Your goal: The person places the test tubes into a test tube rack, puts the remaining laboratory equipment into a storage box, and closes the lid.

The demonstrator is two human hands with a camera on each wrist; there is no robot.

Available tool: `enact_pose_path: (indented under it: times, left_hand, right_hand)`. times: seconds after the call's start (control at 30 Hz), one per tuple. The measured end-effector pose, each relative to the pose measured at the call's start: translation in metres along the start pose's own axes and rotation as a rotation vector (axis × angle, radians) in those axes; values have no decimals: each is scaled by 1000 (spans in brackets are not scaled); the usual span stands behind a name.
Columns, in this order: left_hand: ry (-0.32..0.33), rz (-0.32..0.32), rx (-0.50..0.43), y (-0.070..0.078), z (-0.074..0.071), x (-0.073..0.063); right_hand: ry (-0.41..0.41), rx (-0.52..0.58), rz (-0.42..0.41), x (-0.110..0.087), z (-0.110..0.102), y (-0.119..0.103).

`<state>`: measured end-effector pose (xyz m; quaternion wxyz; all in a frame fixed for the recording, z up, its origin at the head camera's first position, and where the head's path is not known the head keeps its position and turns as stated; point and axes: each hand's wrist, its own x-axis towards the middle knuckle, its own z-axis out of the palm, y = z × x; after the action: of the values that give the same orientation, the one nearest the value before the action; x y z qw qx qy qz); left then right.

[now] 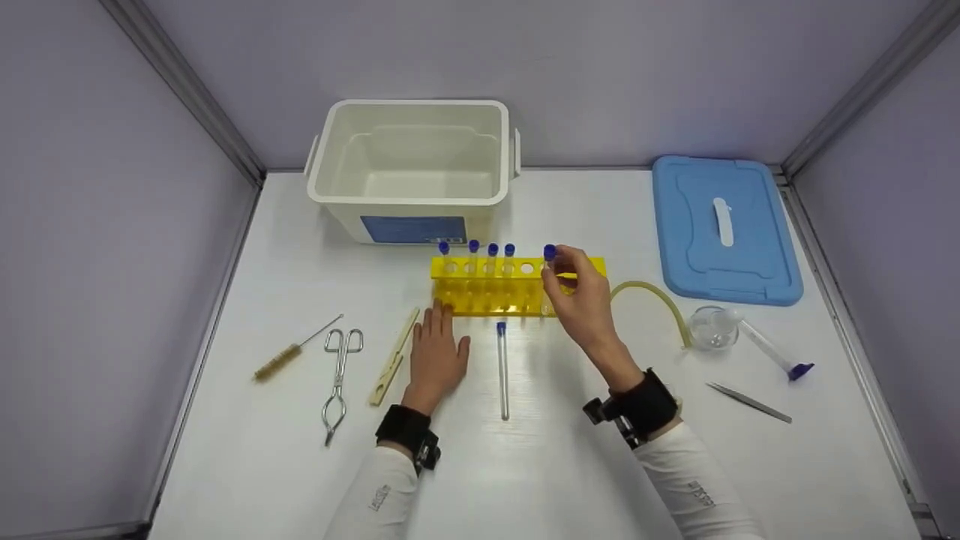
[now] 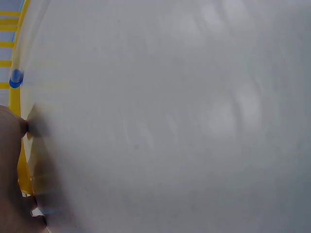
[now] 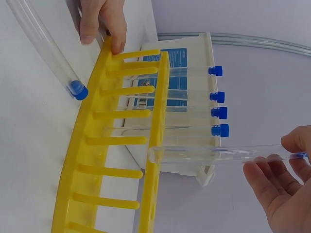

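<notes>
My right hand pinches a blue-capped test tube near its cap. In the right wrist view the tube's rounded bottom is right at the top plate of the yellow test tube rack. Several capped test tubes stand upright in the rack's left holes. My left hand lies with fingers extended, fingertips touching the rack's base at its left end. Another capped test tube lies on the table in front of the rack, between my hands.
Behind the rack stands a white bin; its blue lid lies back right. At left are a test tube brush, crucible tongs and a wooden clamp. Right: rubber tubing, glassware, tweezers.
</notes>
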<state>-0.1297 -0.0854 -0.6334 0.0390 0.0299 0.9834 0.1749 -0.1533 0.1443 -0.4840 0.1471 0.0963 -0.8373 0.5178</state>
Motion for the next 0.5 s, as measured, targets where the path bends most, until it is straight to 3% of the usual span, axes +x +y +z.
enact_pose_path:
  times: [0.23,0.5]
  left_hand:
    - [25,5,-4,0,1,-1]
    - [51,15,9,0,1,-1]
  right_hand:
    - [5,99,11,7,-1,-5]
    - [18,129,-70,16,-1,-10]
